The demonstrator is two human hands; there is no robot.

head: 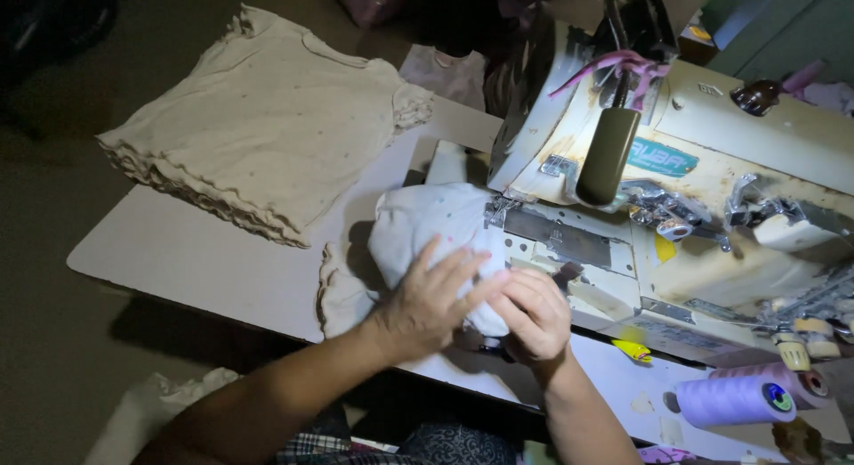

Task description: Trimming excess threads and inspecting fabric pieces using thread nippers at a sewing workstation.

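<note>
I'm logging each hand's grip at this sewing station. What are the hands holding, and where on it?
Both hold the pale dotted garment at its near edge: left hand flat on top, right hand pinching it beside the sewing machine.

Left hand (427, 300) lies flat, fingers spread; right hand (532, 315) curls beside it, touching.

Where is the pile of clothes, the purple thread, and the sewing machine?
pile of clothes (267, 127), head view, top garment's middle.
purple thread spool (725, 401), head view, its wound side.
sewing machine (765, 136), head view, upper arm.
</note>
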